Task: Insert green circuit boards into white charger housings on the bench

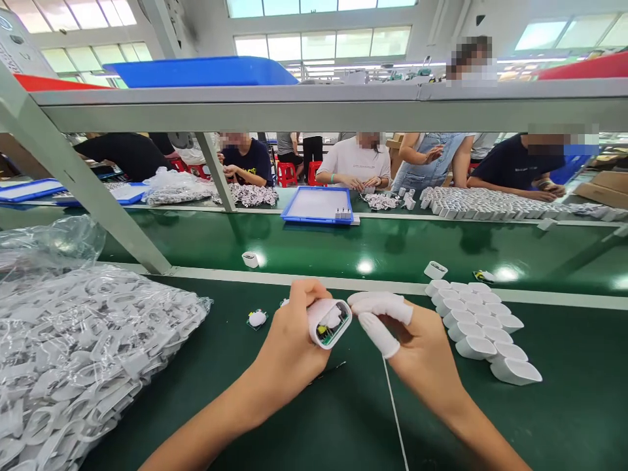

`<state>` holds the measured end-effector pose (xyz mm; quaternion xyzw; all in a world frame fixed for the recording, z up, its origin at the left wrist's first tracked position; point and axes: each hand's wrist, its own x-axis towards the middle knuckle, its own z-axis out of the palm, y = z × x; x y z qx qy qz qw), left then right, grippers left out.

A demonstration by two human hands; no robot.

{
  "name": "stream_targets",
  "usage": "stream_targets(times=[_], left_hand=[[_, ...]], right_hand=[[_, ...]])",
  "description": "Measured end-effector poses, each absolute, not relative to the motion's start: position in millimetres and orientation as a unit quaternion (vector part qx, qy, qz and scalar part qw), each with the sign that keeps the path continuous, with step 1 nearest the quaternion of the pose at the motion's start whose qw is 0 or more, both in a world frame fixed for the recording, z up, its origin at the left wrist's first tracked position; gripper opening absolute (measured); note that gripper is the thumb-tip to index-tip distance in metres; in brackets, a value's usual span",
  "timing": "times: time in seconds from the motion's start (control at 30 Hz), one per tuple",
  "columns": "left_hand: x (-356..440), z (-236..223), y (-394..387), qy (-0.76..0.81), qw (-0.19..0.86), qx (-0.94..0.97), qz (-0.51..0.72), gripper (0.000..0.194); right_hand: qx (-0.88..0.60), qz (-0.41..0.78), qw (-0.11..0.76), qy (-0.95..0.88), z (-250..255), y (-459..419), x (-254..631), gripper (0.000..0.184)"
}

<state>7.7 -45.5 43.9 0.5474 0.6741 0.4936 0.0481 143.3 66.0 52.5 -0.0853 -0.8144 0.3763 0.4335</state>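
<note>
My left hand (289,333) is closed around a white plastic housing (330,324), oval at its open end, which faces right and toward me. Inside it a green circuit board (324,335) with yellow and white parts shows. White finger cots cover the thumb and fingers of my right hand (407,333). Those fingertips are pinched together just beside the housing's open end; what they hold, if anything, I cannot make out. Below the right thumb a thin white cord (394,405) runs down to the frame's bottom edge. Left of my hands lies a small circuit board (256,318) with a white top.
Rows of white housings (473,314) stand at right. A clear bag of white plastic parts (88,353) fills the left. On the green conveyor (216,239) sit two housings and a small board (483,277). A metal shelf frame (314,114) crosses overhead; several people work beyond.
</note>
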Motion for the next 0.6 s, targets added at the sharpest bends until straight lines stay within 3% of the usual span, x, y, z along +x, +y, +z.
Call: stream_targets(times=[0.1,0.33,0.6], left_hand=[[7,36,-46,0.690,-0.053,0.569,0.443,0.039],[9,28,-46,0.658,-0.213,0.617,0.375,0.041],[14,47,-53,0.660,-0.193,0.663,0.296,0.042]], right_hand=[[-0.115,0.415,0.373,-0.822,60,63,143,0.017],[-0.141,0.404,0.372,-0.824,58,63,141,0.018],[-0.103,0.373,0.337,-0.858,60,69,143,0.019]])
